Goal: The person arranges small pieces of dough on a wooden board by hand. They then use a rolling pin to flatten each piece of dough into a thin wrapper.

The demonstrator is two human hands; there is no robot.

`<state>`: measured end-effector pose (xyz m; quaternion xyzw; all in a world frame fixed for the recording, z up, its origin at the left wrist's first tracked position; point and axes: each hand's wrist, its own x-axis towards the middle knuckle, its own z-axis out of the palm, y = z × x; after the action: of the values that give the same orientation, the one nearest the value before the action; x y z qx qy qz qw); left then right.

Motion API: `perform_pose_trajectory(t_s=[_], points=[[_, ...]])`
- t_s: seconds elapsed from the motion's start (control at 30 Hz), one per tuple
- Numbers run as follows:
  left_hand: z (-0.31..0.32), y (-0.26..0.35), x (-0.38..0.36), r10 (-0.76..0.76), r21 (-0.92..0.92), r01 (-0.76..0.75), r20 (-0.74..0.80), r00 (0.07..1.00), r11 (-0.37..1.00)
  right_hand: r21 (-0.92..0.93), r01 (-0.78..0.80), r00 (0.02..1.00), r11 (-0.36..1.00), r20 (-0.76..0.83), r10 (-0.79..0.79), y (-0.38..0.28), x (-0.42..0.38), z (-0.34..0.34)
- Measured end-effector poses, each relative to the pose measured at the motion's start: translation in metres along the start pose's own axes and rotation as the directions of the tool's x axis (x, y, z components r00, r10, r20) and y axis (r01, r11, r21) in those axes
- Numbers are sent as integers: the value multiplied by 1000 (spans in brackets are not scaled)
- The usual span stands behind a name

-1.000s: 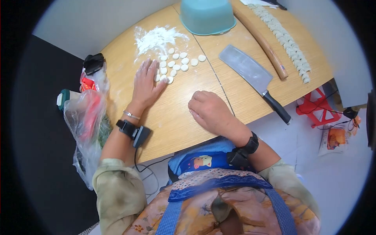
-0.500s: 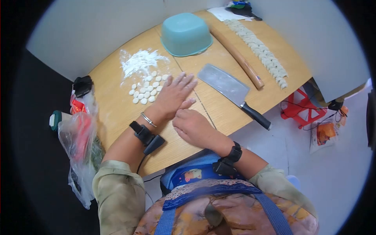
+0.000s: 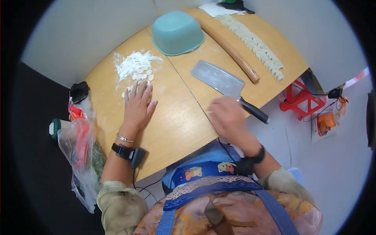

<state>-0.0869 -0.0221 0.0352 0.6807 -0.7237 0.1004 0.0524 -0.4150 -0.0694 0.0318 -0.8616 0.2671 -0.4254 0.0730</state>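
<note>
- Your left hand (image 3: 137,107) is lying palm down at the left of the desk (image 3: 168,129), its fingers open, stretching toward the far side and partly covering the small dough pieces (image 3: 150,77).
- The dough pieces are sitting in a cluster at the left, some showing beyond your fingertips and some at their left side.
- Your right hand (image 3: 228,119) is blurring at the desk's near edge, just beside the cleaver (image 3: 217,76); its fingers are appearing curled, but you cannot tell whether they are enclosing anything.
- The cleaver is lying flat right of centre, its black handle pointing toward the near right.
- The white flour (image 3: 135,64) is spreading just beyond the dough pieces.
- The turquoise basin (image 3: 178,33) is standing upside down at the far middle.
- The rolling pin (image 3: 231,53) is slanting from beside the basin toward the near right.
- The row of shaped dough (image 3: 252,41) is running alongside the rolling pin, on its right.
</note>
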Motion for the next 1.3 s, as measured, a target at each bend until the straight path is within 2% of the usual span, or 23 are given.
perform_pose_trajectory(t_s=[0.07, 0.13, 0.2, 0.33, 0.47, 0.57, 0.63, 0.67, 0.8, 0.93, 1.0, 1.1, 1.3], points=[[-8, -5, -12, -43, -30, 45, 47, 998, 999, -251, -98, 992, 963, 53, 115, 17, -11, -39], [0, -9, -22, -74, -82, 73, -6, 997, 994, -343, -187, 966, 921, 109, 236, 28, -23, -58], [4, -11, -22, -88, -140, 78, -67, 994, 987, -341, -213, 950, 915, 148, 277, 30, -25, -69], [8, -13, -25, -126, -226, 110, -60, 990, 968, -342, -265, 889, 902, 275, 366, 32, -18, -75], [12, -17, -26, -135, -266, 109, -81, 988, 958, -318, -240, 876, 917, 336, 346, 36, -14, -75], [13, -19, -29, -168, -281, 132, -107, 980, 951, -301, -298, 844, 906, 360, 397, 31, -7, -77], [13, -19, -29, -219, -271, 181, -114, 969, 945, -196, -262, 892, 945, 324, 314, 27, 2, -74], [13, -20, -29, -257, -246, 223, -118, 959, 943, -200, -254, 891, 946, 331, 309, 25, 12, -71], [24, -27, -29, -316, -286, 271, -121, 941, 919, -183, -110, 982, 977, 133, 135, 47, 80, -38], [25, -26, -29, -368, -295, 319, -128, 921, 901, -199, -12, 999, 980, 47, 22, 91, 172, 21], [24, -26, -32, -402, -289, 359, -108, 909, 888, -310, -54, 994, 949, 79, 82, 109, 208, 49], [21, -30, -29, -364, -293, 321, -103, 926, 901, -393, -116, 968, 912, 159, 192, 111, 239, 72], [20, -30, -24, -270, -271, 230, -121, 955, 935, -461, -115, 944, 880, 224, 241, 108, 255, 90]])
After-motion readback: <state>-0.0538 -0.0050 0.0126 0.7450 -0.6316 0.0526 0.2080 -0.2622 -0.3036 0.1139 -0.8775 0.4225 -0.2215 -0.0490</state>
